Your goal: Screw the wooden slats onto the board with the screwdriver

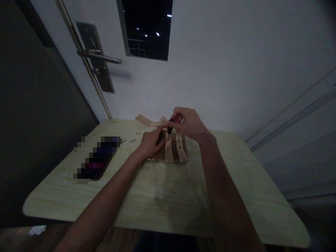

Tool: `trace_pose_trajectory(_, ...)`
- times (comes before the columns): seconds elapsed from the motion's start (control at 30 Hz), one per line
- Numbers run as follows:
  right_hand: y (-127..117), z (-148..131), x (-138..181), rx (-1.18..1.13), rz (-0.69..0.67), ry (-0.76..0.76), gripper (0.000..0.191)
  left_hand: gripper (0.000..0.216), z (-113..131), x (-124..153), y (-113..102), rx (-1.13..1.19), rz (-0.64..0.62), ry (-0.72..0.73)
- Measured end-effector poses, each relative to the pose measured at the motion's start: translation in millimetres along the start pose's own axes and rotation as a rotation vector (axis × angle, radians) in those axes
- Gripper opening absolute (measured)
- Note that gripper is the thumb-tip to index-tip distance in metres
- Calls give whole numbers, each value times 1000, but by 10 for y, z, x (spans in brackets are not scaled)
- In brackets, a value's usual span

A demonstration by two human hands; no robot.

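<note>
My right hand (190,122) is closed around the dark handle of a screwdriver (170,130), which points down. Its tip meets a pale wooden piece (168,154) with drilled holes, at one of those holes. From the left, my left hand (150,143) grips that piece, thumb along its side and fingers near the screwdriver's shaft; some fingertips are hidden. A second holed wooden piece (180,146) lies alongside on the right. Both rest on a brown board (154,159) that looks wrapped in shiny film.
More pale wooden pieces (144,120) lie behind the board. Several loose screws (133,140) are to its left, near a phone (101,157). The wood-patterned table (252,189) stands against a white door (223,70) with a metal handle (105,57).
</note>
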State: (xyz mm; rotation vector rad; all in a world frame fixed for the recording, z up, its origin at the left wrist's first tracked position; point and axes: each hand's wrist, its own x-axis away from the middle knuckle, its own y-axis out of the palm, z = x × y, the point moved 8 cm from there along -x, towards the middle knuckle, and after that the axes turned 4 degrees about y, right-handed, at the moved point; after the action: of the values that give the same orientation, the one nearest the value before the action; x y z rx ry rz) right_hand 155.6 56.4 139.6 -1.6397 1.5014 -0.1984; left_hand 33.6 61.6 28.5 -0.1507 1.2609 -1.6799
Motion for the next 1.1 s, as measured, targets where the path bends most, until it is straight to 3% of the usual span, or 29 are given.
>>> trace_pose_trajectory(0.13, 43, 47, 2, -15, 3, 52, 33, 58, -34, -6, 28, -32, -10, -12)
trace_pose_trajectory(0.27, 71, 16, 4, -74, -26, 17, 14, 54, -8, -6, 16, -8, -9, -4)
trace_pose_trajectory(0.4, 104, -20, 14, -64, -119, -75, 18, 51, 26, -2, -17, 19, 2, 0)
trace_pose_trajectory(0.5, 102, 50, 23, -56, -170, -64, 31, 51, 32, 0, -23, 29, -1, -4)
trace_pose_trajectory(0.83, -4, 57, 21, 47, -36, -73, 21, 50, 54, 5, -44, 53, 15, -1)
trace_pose_trajectory(1.1, -2, 104, -15, 47, -14, -73, 9, 50, 46, -4, -31, 71, 5, 3)
